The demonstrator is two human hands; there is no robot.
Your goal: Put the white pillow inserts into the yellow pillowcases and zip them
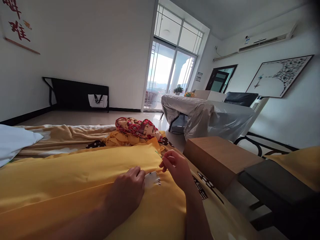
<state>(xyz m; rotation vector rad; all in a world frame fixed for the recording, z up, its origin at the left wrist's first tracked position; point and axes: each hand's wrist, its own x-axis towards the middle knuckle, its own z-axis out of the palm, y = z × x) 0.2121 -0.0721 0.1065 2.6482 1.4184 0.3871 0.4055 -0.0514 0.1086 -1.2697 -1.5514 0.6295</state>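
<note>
Yellow fabric (82, 163) lies spread in front of me, with a fold running along it. A small white patch (151, 180) sits on it, with short dark stitches along its right edge. My left hand (132, 186) has its fingers curled down on the fabric at the patch's left edge, gripping the cloth there. Just above the patch, my right hand (173, 163) is closed in a pinch. A thin thread (158, 164) shows at its fingertips, with a small green strand beside them; whether a needle is in the pinch is hidden.
Behind the yellow fabric lie a bundled red checked cloth (135, 126) and a tan patterned blanket (72, 133). A white pillow-like piece (15, 140) is at left. To the right stand a wooden box-like table (222, 153), a dark seat (270, 183) and a plastic-covered desk (207, 113).
</note>
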